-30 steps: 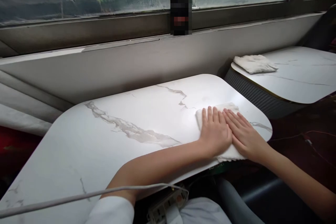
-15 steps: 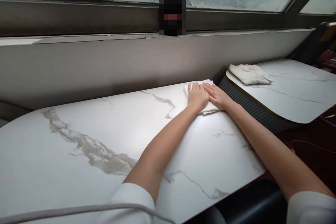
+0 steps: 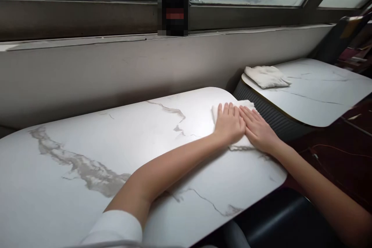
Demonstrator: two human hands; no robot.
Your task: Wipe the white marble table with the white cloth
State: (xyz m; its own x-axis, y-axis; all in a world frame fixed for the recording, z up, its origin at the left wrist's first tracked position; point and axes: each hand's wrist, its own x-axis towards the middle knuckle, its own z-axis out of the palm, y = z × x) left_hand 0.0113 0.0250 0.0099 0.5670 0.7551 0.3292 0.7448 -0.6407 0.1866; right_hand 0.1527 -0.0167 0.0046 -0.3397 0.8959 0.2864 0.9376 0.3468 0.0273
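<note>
A folded white cloth (image 3: 241, 141) lies on the right end of a white marble-patterned table (image 3: 139, 131). My left hand (image 3: 230, 124) rests flat on the cloth, fingers stretched out. Beside it, touching it, my right hand (image 3: 258, 128) presses flat on the cloth's right part, its fingers extended too. Both palms cover much of the cloth; its upper edge and a lower corner show around them.
A second marble-patterned table (image 3: 316, 89) stands at the right, with another folded white cloth (image 3: 267, 76) on its near left corner. Behind is a grey wall (image 3: 116, 69) below windows. A black seat (image 3: 276, 217) is under the table's front edge.
Both hands have moved with the cloth toward me and slightly right, away from the table's far corner along its right end. The view has shifted a little too.
</note>
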